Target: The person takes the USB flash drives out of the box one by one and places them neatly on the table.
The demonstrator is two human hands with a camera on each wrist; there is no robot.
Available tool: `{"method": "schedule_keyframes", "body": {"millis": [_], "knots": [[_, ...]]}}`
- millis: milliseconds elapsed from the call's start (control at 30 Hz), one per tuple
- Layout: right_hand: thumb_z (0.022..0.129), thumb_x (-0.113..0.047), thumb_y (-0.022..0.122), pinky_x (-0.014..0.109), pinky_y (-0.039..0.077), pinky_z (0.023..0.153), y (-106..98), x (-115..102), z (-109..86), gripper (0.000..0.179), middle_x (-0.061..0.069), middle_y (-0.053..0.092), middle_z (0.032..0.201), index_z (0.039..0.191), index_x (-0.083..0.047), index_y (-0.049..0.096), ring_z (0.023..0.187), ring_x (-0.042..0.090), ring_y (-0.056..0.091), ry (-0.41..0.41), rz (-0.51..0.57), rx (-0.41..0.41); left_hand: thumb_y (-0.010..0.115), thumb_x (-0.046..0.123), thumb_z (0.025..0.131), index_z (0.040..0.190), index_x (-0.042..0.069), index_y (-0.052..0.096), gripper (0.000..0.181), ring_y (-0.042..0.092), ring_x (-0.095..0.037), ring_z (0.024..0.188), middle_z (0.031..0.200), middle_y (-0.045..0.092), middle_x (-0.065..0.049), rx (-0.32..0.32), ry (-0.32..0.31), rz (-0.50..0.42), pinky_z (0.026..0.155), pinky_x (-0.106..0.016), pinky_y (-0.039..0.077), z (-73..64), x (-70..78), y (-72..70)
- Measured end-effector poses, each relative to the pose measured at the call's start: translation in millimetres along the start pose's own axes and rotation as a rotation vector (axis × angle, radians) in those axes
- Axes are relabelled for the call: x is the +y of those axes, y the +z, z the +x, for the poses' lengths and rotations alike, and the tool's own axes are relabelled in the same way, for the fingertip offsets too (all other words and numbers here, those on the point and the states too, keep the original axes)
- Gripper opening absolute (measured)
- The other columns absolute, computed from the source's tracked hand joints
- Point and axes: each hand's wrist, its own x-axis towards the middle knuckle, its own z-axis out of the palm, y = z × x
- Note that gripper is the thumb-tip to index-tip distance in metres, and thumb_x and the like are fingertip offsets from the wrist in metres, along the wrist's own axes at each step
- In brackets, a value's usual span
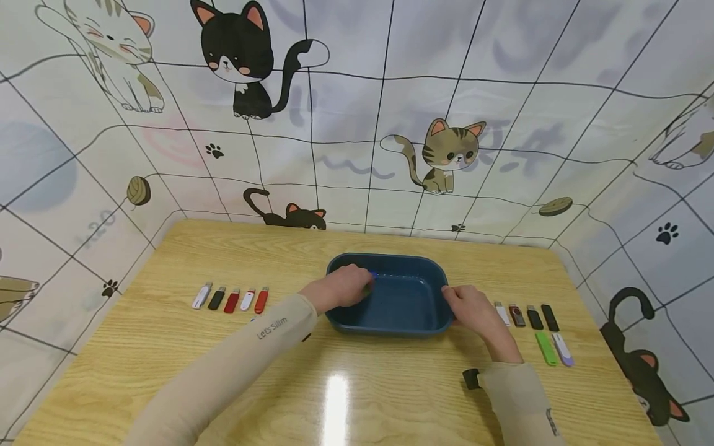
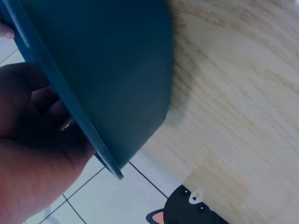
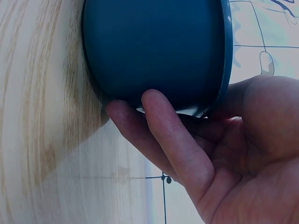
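A dark blue plastic bin (image 1: 409, 310) stands on the wooden table. My left hand (image 1: 351, 285) reaches over its left side, fingers curled down inside. A small bright blue thing (image 1: 374, 274) shows at those fingertips, mostly hidden; its kind is unclear. From the left wrist, the hand (image 2: 37, 135) is seen behind the bin's rim (image 2: 70, 100), and whatever the fingers hold is out of sight. At the right end my right hand (image 1: 468, 305) grips the bin, thumb at the rim and fingers (image 3: 163, 121) against the outer wall.
Left of the bin, several USB sticks lie in a row, among them a red one (image 1: 261, 300) and a black one (image 1: 217, 298). More lie to the right, including a green one (image 1: 546, 349) and a white-purple one (image 1: 563, 350). A cat-print cloth (image 1: 346, 161) hangs behind the table.
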Motion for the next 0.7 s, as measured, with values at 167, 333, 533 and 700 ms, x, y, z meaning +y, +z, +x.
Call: {"method": "schedule_keyframes", "body": {"millis": [167,333,533,700], "knots": [[0.112,-0.025,0.039,0.037,0.058,0.067,0,0,0.2,0.045,0.008,0.062,0.075,0.092,0.000,0.071,0.072,0.019,0.069,-0.012,-0.003,0.005,0.058,0.009,0.105,0.117,0.009,0.075,0.020,0.069,-0.024,0.105,0.117,0.073,-0.009,0.006,-0.018,-0.008,0.089,-0.037,0.056,-4.0,-2.3,-1.4],[0.112,-0.026,0.039,0.036,0.058,0.067,0,1,-0.1,0.045,0.008,0.062,0.075,0.091,-0.001,0.071,0.071,0.018,0.068,-0.008,-0.002,0.009,0.060,0.009,0.104,0.107,0.007,0.074,0.015,0.068,-0.020,0.084,0.099,0.072,-0.008,0.080,-0.085,0.010,0.076,-0.034,0.057,-1.3,-1.4,0.3],[0.112,-0.026,0.039,0.037,0.058,0.067,0,1,-0.1,0.045,0.007,0.061,0.073,0.090,-0.001,0.070,0.070,0.018,0.068,-0.007,0.005,0.012,0.061,0.011,0.103,0.098,0.004,0.070,0.012,0.059,-0.015,0.064,0.080,0.064,-0.006,0.151,-0.174,0.058,0.060,-0.031,0.053,7.9,0.4,7.3],[0.112,-0.025,0.040,0.037,0.059,0.068,1,1,-0.2,0.044,0.008,0.059,0.071,0.089,-0.002,0.070,0.069,0.019,0.068,-0.002,0.008,0.012,0.063,0.010,0.102,0.096,0.004,0.072,0.012,0.060,-0.015,0.065,0.082,0.067,-0.006,0.149,-0.196,0.078,0.062,-0.031,0.055,12.4,0.2,12.2]]}}
